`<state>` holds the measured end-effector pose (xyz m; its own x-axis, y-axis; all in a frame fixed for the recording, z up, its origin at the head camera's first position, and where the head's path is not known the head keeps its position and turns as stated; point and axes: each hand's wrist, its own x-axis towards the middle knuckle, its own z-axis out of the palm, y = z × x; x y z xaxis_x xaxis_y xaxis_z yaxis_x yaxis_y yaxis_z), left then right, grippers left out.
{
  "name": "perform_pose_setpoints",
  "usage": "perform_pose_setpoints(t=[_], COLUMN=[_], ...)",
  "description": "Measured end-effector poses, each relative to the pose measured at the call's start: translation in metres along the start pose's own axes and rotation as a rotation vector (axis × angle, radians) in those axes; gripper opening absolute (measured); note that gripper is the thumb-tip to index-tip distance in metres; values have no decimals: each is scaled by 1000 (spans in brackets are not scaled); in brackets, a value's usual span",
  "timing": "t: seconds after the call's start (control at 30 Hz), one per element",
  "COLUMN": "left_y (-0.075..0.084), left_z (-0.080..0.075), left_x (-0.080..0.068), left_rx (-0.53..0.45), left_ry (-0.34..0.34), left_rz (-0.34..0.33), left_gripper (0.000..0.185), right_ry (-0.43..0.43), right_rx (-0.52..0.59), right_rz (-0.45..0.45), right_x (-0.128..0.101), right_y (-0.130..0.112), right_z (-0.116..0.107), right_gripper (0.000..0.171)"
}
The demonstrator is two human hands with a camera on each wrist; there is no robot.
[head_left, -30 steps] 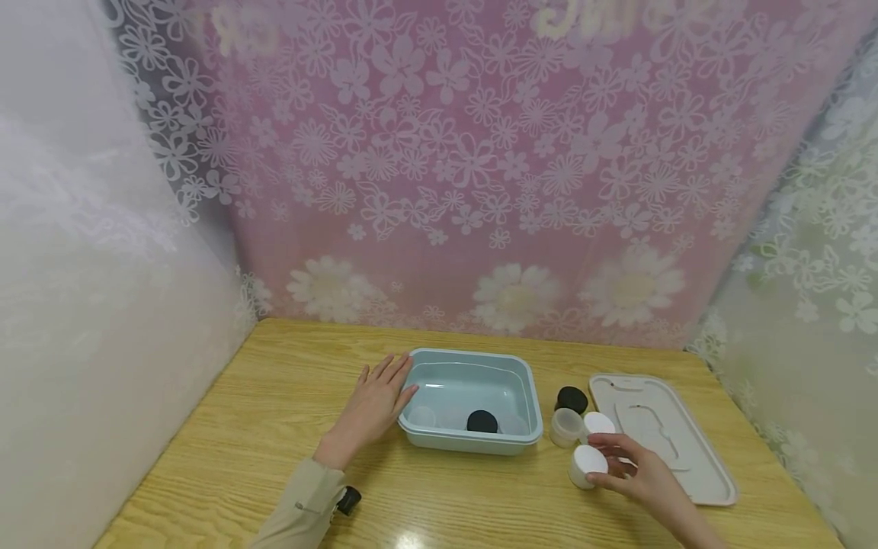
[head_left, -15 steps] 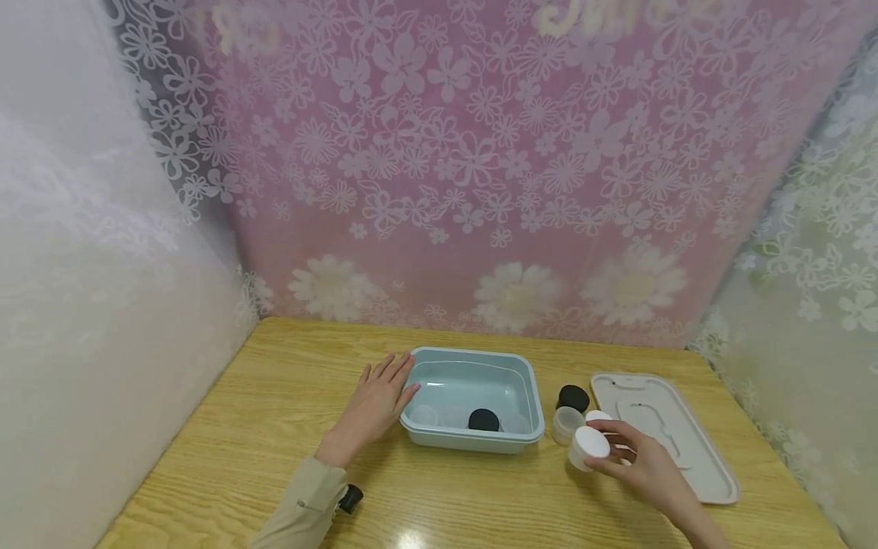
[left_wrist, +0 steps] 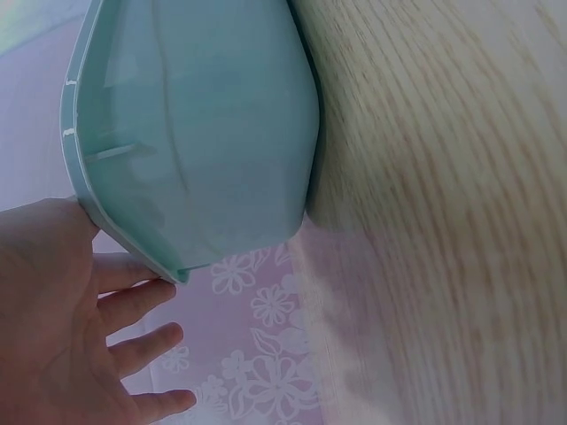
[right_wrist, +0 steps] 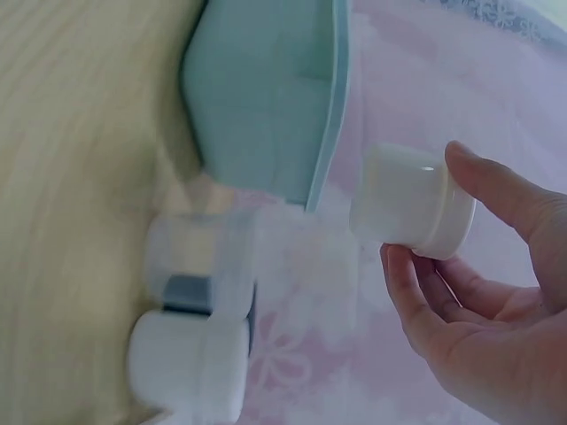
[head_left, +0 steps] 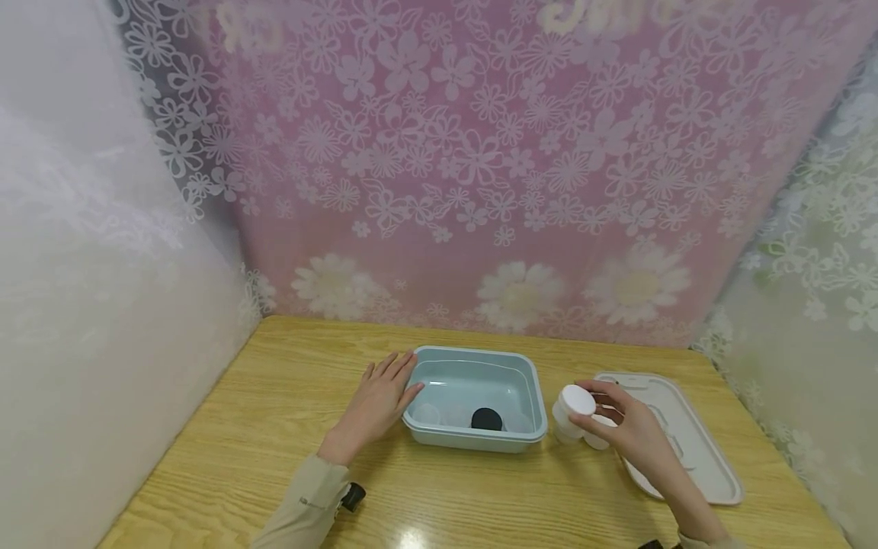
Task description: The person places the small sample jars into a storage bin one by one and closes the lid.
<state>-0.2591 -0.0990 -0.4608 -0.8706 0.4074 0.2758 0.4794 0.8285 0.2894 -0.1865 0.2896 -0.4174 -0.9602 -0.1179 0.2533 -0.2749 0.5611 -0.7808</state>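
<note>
My right hand [head_left: 634, 431] holds a small white lidded jar [head_left: 578, 400] above the table, thumb on one side and fingers on the other. In the right wrist view, the jar [right_wrist: 399, 199] hangs clear of a translucent jar [right_wrist: 197, 257] and a second white jar [right_wrist: 182, 363], which stand below it. My left hand [head_left: 373, 404] rests on the left rim of a pale blue basin [head_left: 473, 441], its fingers extended. A black-lidded jar [head_left: 487, 418] and several translucent jars [head_left: 428, 415] sit inside the basin along the near wall.
Right of the jars lies a whitish flat lid [head_left: 706, 465], partly behind my right hand. Part of a dark jar [right_wrist: 188, 292] shows behind the standing jars in the right wrist view. Patterned curtains [head_left: 439, 191] border the wooden table [head_left: 226, 442].
My right hand has lifted the white jar and moved it slightly left and farther from me, so it now hides the black-lidded jar outside the basin. My left hand stays on the rim.
</note>
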Motion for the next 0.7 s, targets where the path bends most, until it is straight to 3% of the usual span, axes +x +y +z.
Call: perform_pose_setpoints(t=[0.2,0.43,0.7], left_y=[0,2,1], left_z=[-2,-5,-4], left_x=[-1,-1,-1], left_rx=[-16,-2,25], left_ry=[14,15,18], left_rz=[10,21,25], left_gripper=[62,58,53], right_ry=[-17,-45,-61], right_rx=[-19,107,114], right_rz=[-20,-31,-39], right_x=[19,39,63], right_y=[-16,-26,-37], right_z=[17,46,85], right_gripper=[56,56,56])
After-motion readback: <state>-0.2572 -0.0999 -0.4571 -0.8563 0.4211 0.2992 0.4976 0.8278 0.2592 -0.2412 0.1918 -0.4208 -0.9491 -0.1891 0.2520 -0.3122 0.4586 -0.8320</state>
